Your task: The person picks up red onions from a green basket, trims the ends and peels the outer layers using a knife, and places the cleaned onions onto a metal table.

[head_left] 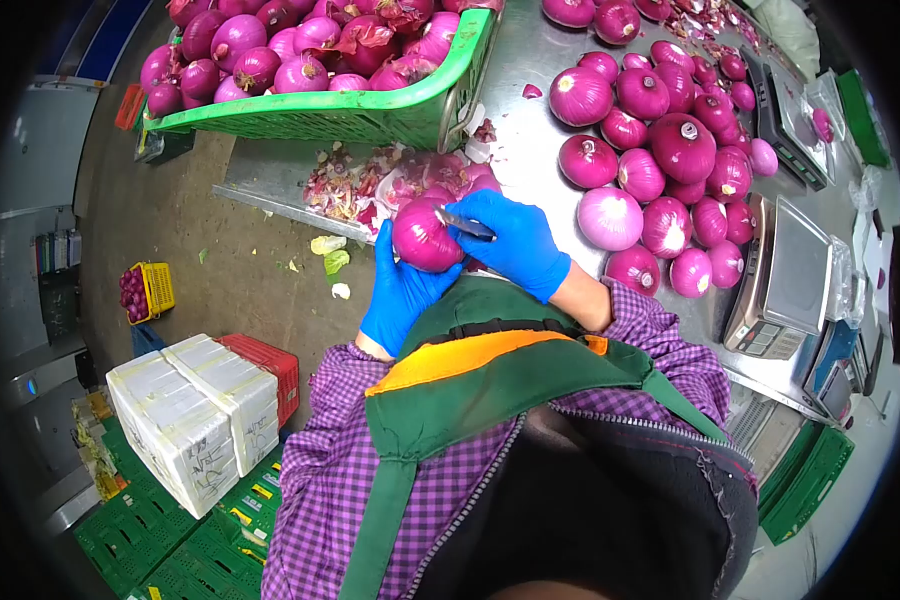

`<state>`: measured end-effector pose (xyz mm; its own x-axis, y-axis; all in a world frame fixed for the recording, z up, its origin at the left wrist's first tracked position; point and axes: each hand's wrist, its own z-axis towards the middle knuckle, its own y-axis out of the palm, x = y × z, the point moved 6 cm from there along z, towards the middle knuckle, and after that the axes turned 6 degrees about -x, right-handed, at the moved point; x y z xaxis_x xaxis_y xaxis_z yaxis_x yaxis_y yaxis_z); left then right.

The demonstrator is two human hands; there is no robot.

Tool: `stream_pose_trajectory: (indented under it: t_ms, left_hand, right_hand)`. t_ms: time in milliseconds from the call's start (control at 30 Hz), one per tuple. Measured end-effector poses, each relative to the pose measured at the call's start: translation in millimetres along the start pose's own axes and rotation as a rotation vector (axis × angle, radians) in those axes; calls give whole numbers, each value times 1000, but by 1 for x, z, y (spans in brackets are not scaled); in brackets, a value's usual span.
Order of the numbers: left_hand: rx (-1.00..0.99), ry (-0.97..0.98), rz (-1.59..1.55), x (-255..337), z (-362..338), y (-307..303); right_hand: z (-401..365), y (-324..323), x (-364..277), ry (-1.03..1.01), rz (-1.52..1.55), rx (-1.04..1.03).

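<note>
One red onion [422, 238], glossy purple and round with its skin partly off, sits above the counter's [530, 130] near edge. The left hand [400, 290] has its grip clamped around the onion. The right hand [518, 243], grip closed on one small knife [464, 224], lays the blade on the onion's top. Both hands wear blue gloves. One heap of peels [355, 185] lies just beyond. Some two dozen peeled onions [660, 150] spread toward the far right. One green crate [370, 115] holds unpeeled onions at the left edge, and two scales [785, 275] stand along the right.

Blue-gloved left hand [402, 290], purple onion [425, 235], green crate [370, 115], purple-checked sleeve [660, 335].
</note>
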<state>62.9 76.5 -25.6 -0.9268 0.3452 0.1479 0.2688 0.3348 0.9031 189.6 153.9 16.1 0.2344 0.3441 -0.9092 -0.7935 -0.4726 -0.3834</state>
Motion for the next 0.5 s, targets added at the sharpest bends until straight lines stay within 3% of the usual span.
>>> stream_pose_trajectory:
  t_ms: [67, 200, 267, 300, 367, 433, 467, 500]
  left_hand:
    - [13, 4, -8, -1, -1, 5]
    - [47, -39, 18, -3, -2, -1]
    - [148, -52, 231, 1, -2, -6]
    - [154, -55, 168, -2, 0, -5]
    - [16, -125, 225, -3, 5, 4]
    - [-122, -152, 411, -15, 17, 42]
    - [-91, -60, 440, -13, 34, 27]
    - [-163, -70, 578, -21, 42, 60]
  right_hand:
    - [0, 4, -3, -127, -124, 0]
    - [3, 4, 9, -24, -182, 32]
    - [9, -6, 40, 239, 27, 94]
    - [5, -5, 59, 401, 343, 75]
    - [-5, 3, 101, 696, 653, 95]
    - [-20, 19, 134, 756, 765, 29]
    - [-29, 32, 137, 704, 963, 7]
    - [-38, 41, 133, 641, 1157, -29]
